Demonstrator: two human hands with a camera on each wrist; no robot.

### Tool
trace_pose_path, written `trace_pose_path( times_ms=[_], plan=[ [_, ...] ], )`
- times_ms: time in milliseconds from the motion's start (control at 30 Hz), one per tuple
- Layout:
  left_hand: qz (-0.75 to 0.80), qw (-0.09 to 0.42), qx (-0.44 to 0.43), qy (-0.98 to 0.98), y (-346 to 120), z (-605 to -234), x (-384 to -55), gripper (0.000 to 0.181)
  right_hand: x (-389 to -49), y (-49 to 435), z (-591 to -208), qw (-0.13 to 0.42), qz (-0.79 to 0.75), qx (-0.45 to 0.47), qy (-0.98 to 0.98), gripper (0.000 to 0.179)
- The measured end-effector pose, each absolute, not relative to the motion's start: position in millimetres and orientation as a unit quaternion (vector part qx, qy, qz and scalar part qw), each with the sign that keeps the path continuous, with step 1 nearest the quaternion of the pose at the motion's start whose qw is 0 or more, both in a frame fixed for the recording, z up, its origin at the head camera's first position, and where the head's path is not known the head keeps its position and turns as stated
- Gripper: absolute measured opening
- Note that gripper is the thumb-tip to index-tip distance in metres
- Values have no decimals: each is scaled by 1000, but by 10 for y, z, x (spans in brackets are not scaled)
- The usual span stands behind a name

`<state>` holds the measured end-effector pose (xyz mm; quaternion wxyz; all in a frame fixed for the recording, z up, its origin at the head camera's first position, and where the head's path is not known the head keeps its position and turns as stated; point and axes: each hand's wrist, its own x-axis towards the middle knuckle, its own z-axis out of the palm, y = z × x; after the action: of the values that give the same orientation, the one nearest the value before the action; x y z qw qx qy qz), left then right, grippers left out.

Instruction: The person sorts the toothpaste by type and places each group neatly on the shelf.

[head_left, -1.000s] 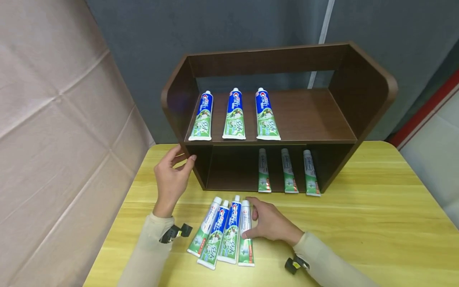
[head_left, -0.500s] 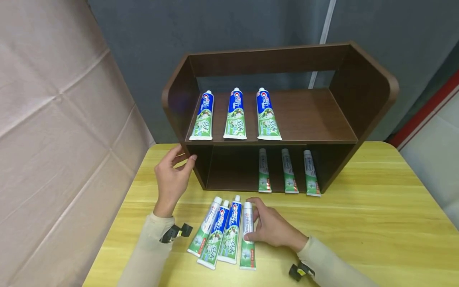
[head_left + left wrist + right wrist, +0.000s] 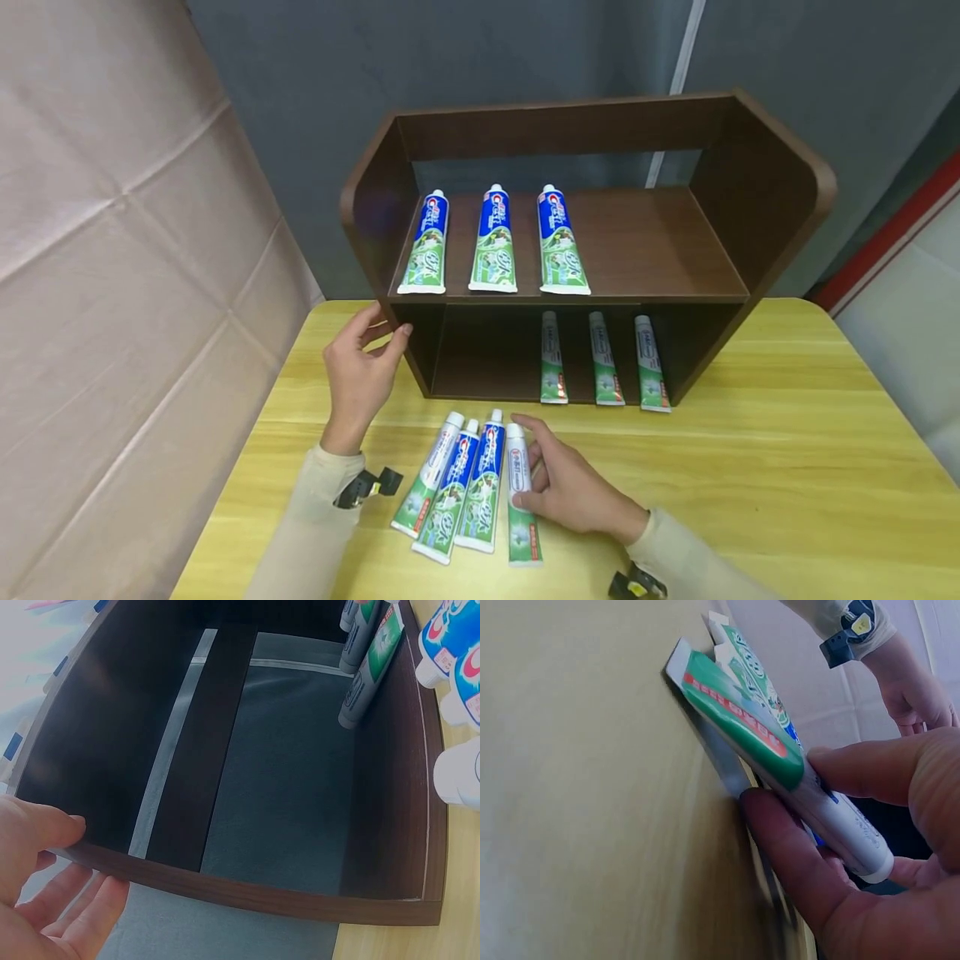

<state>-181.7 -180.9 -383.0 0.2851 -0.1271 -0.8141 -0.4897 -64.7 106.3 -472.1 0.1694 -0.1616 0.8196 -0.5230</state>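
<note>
My right hand pinches a white-and-green toothpaste tube between thumb and fingers, low over the table. In the right wrist view this tube tilts, with its crimped end off the wood. Left of it lie two blue-and-green toothpaste tubes and another white-and-green tube, close together. My left hand grips the left side panel of a dark brown two-tier shelf; the left wrist view has the thumb on one face and fingers on the other of its edge.
Three blue-and-green tubes lie in a row on the upper tier. Three white-and-green tubes lie on the right of the lower tier. The shelf stands on a yellow wooden table, before a dark grey backdrop.
The white-and-green tube in my right hand has shifted slightly right and toward me, widening the gap to its blue-and-green neighbour. My left hand stays on the shelf.
</note>
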Motion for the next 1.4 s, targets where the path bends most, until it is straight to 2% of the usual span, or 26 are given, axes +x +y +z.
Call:
trace_pose_path(
  times_ms=[533,900,1400],
  plan=[
    [-490,280,-122,-816,-1795,-3829,-1825,37,-596,1147,-4715,170,-574,-132,790,109],
    [-491,284,-125,-814,-1792,-3822,-1822,36,-524,1205,-4579,168,-587,-113,784,108],
    [-483,285,-122,-819,-1790,-3820,-1797,36,-519,1242,-4634,164,-605,-139,767,104]
  ],
)
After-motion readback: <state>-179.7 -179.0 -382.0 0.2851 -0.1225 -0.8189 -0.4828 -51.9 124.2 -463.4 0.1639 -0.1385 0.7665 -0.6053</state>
